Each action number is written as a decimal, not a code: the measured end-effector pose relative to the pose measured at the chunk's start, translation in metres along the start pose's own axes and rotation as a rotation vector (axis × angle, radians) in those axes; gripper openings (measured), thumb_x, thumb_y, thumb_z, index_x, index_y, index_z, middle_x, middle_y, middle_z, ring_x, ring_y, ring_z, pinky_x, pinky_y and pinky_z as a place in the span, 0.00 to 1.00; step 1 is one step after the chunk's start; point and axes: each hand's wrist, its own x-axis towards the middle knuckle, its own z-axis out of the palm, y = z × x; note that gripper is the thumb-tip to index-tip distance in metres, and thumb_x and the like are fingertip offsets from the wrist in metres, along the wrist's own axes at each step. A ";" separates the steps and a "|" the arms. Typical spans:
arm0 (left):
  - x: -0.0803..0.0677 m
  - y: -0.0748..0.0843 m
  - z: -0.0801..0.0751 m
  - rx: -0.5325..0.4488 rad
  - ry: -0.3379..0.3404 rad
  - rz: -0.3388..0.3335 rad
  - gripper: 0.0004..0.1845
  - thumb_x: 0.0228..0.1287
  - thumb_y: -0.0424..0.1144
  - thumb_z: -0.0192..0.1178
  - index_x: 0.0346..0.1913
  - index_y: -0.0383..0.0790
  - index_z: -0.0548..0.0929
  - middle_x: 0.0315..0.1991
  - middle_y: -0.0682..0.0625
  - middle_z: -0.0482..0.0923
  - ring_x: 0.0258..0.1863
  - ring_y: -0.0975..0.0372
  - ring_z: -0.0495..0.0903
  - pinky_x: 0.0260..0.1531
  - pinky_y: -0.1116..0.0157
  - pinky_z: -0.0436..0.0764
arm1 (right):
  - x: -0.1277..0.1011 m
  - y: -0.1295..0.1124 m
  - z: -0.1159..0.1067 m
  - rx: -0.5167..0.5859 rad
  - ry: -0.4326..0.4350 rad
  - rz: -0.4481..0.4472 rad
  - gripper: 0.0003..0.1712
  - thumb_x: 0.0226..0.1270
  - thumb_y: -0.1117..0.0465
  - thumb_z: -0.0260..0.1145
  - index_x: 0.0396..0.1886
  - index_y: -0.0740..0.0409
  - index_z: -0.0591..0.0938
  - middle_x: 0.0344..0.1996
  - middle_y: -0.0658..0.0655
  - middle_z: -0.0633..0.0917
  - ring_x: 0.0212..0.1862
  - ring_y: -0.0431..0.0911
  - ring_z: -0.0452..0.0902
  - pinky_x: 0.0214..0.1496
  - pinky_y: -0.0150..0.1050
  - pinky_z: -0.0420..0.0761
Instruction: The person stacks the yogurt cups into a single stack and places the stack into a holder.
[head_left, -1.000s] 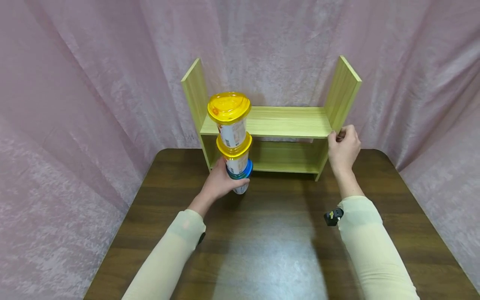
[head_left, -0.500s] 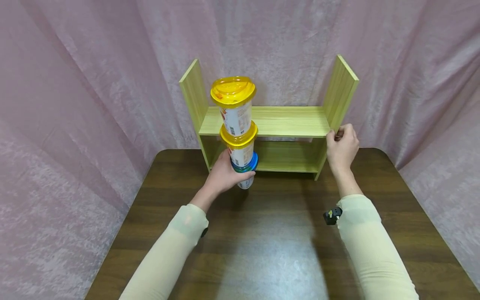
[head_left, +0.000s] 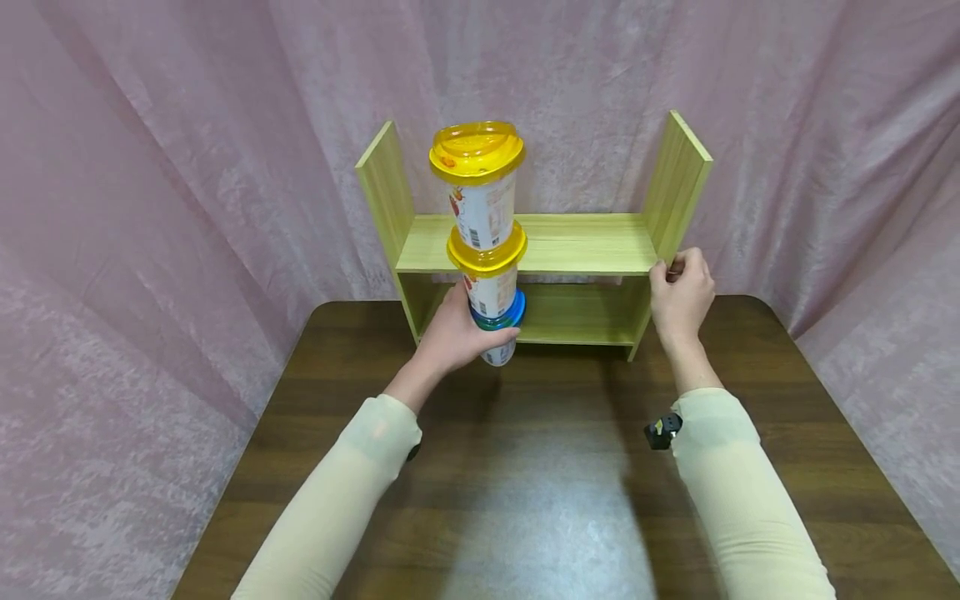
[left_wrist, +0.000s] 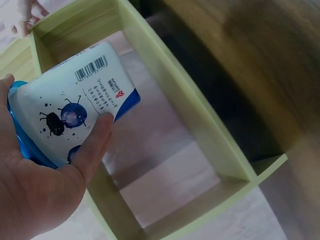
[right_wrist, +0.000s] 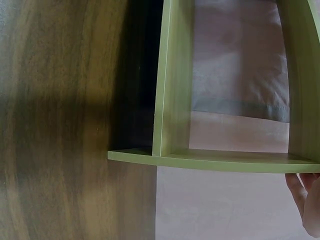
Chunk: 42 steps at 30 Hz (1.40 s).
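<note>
My left hand (head_left: 453, 333) grips the lowest of three stacked cups, a white printed cup (left_wrist: 75, 107) with a blue lid (head_left: 512, 312). Its base hangs free of the table in the left wrist view. On top of it stands a middle cup (head_left: 491, 292) with a yellow lid, and above that a top cup (head_left: 486, 212) with a yellow domed lid. The stack is in front of the left half of a pale wooden shelf (head_left: 585, 242). At the shelf's right side panel, my right hand (head_left: 682, 296) pinches the edge near the upper board; some fingertips are hidden.
The shelf has two boards between tall side panels and stands at the back of a dark wooden table (head_left: 540, 500). Pink curtains (head_left: 562, 100) hang right behind it. A small black camera (head_left: 663, 432) sits on the right wrist.
My left hand has raised the cup stack and moved it a little to the right and toward the shelf. My right hand keeps its place on the side panel.
</note>
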 end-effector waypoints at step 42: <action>0.060 0.074 -0.036 0.029 -0.039 0.123 0.44 0.44 0.59 0.73 0.64 0.57 0.62 0.55 0.61 0.72 0.50 0.69 0.74 0.50 0.64 0.75 | -0.004 -0.003 0.003 -0.011 0.027 -0.010 0.09 0.61 0.63 0.61 0.34 0.67 0.77 0.32 0.64 0.81 0.35 0.56 0.79 0.44 0.49 0.74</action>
